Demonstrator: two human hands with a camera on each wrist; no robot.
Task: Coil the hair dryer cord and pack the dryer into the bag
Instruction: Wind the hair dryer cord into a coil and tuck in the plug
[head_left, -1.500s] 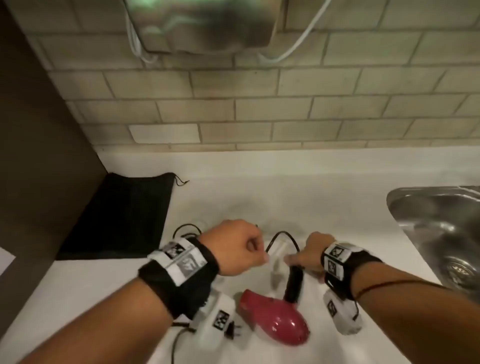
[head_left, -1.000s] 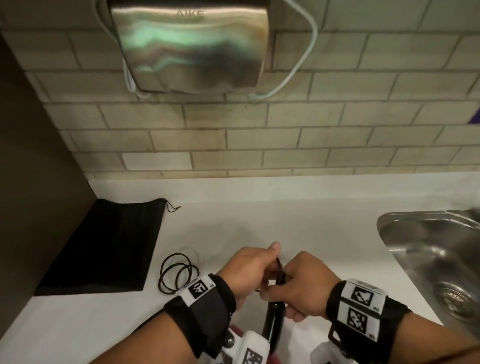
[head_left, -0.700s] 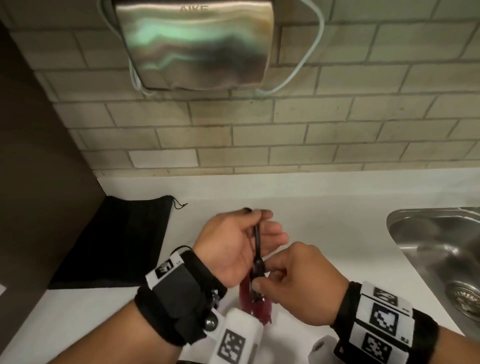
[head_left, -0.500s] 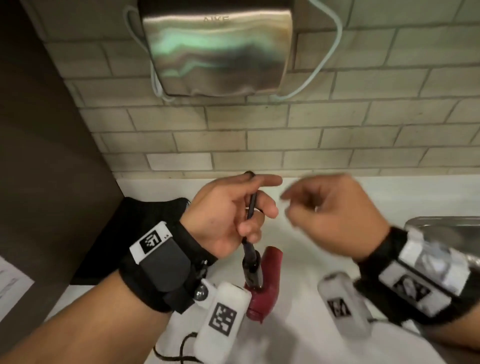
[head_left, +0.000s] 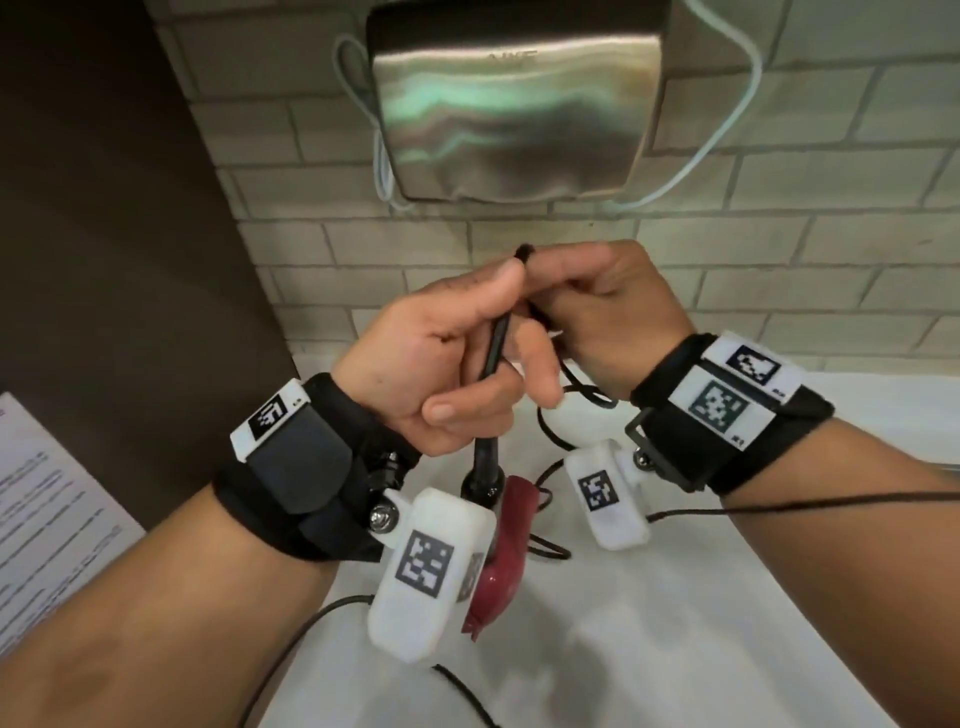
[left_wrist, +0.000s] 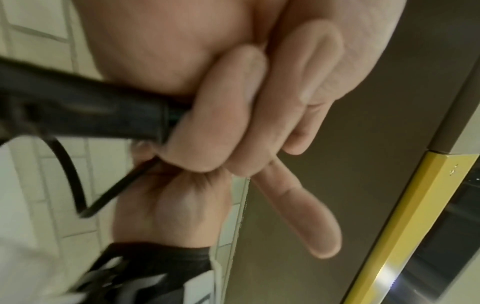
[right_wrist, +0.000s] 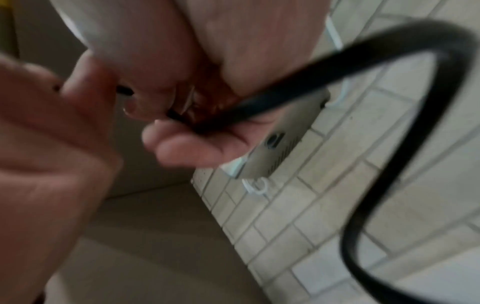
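The red hair dryer (head_left: 503, 545) hangs nozzle down over the white counter, its black handle (head_left: 485, 470) uppermost. My left hand (head_left: 467, 364) grips the black cord (head_left: 496, 345) just above the handle, index finger stretched out. In the left wrist view the curled fingers (left_wrist: 221, 115) close on the cord at the handle's end (left_wrist: 85, 111). My right hand (head_left: 582, 306) pinches the cord beside the left index fingertip. Slack cord (right_wrist: 389, 164) loops away from the right fingers (right_wrist: 197, 142), and more loops (head_left: 566, 415) hang under the right wrist. The bag is out of sight.
A steel hand dryer (head_left: 514, 104) with white cables hangs on the tiled wall straight ahead. A dark panel (head_left: 104, 234) stands at the left, with a printed sheet (head_left: 41, 499) below it. White counter (head_left: 675, 623) lies beneath the hands.
The dryer has been lifted off the counter and now hangs from the cord in my left hand. My right hand swung away, then returned to pinch the cord at the left fingertip.
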